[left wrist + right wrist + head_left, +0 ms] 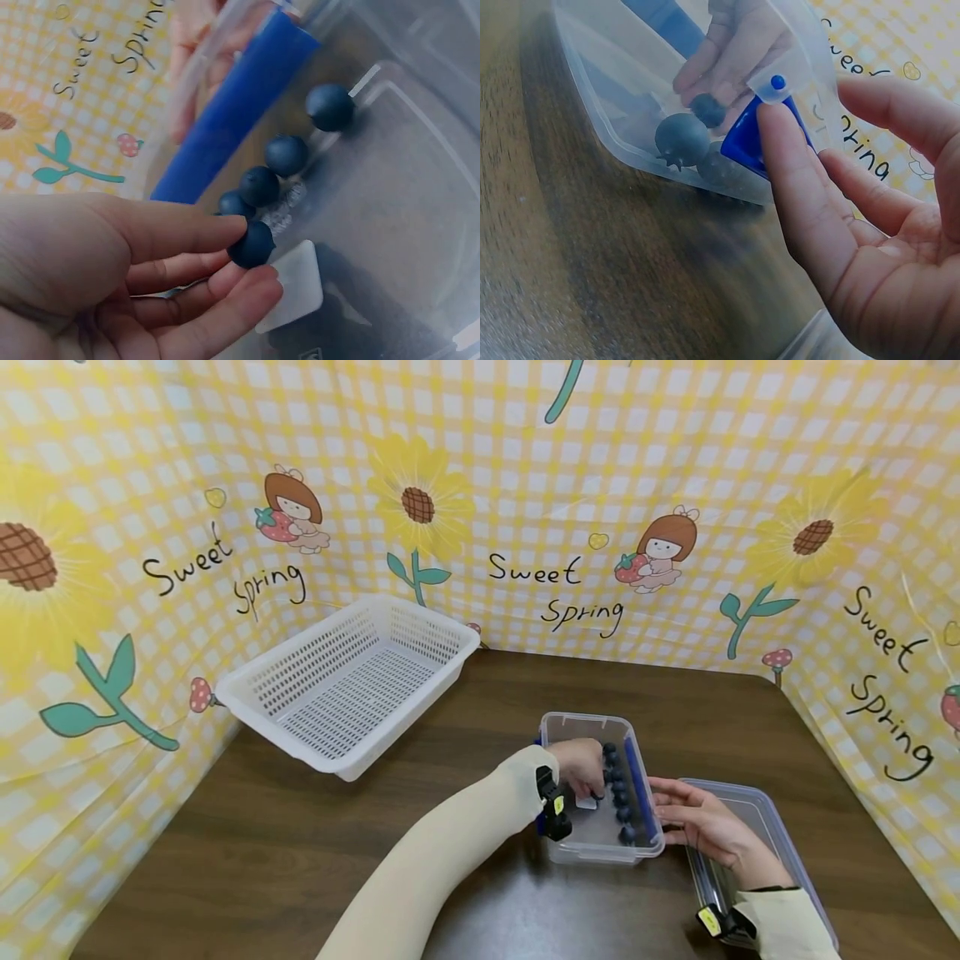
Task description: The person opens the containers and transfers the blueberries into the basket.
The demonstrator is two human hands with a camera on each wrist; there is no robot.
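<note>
A clear plastic box (588, 853) with blue side latches stands on the table. Along its right side runs a row of blueberries (621, 799), dark blue and round. My left hand (579, 763) reaches down inside the box. Between its thumb and fingertips it pinches one blueberry (252, 244), beside the row. A white square pad (298, 289) lies on the box floor, partly behind the fingertips. From outside, my right hand (708, 825) touches the box's right side, its thumb on the blue latch (742, 142) and its other fingers loosely extended.
A clear lid with a bluish rim (780, 814) lies on the table at the right, partly under my right wrist. At the back left stands a white perforated basket (281, 737). Yellow checked cloth (480, 518) hangs around the wooden table (360, 827).
</note>
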